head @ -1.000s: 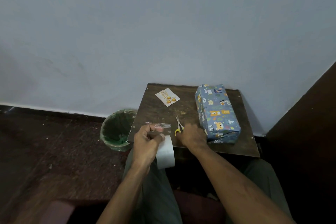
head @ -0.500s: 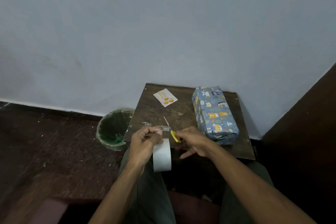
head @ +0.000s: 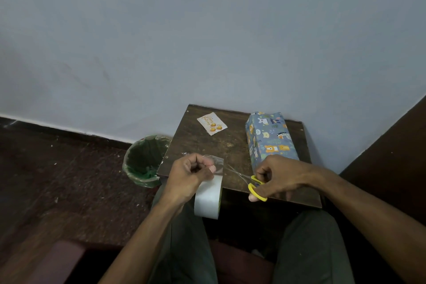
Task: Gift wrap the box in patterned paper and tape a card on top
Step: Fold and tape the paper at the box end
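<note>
Closest to me, the roll of tape [head: 207, 198] hangs down over the near edge of the tabletop [head: 202, 145]. I think it hangs there so the clear strip stays pulled tight. My left hand [head: 191, 175] pinches the loose end of that strip, with the fingers curled in and the wrist bent a little up.

Just to the right, my right hand [head: 276, 177] grips the scissors [head: 251, 182] by their yellow handles. The blades are apart and point left at the strip. I guess I am about to snip off a piece of tape.

Farther back on the right side of the tabletop lies the box [head: 267, 138], already wrapped in blue animal paper. The card [head: 212, 123] lies flat at the far left, well apart from the box. It is not on top yet, so I think the tape piece is for it.

A green bin [head: 143, 161] stands on the floor beside the tabletop.
</note>
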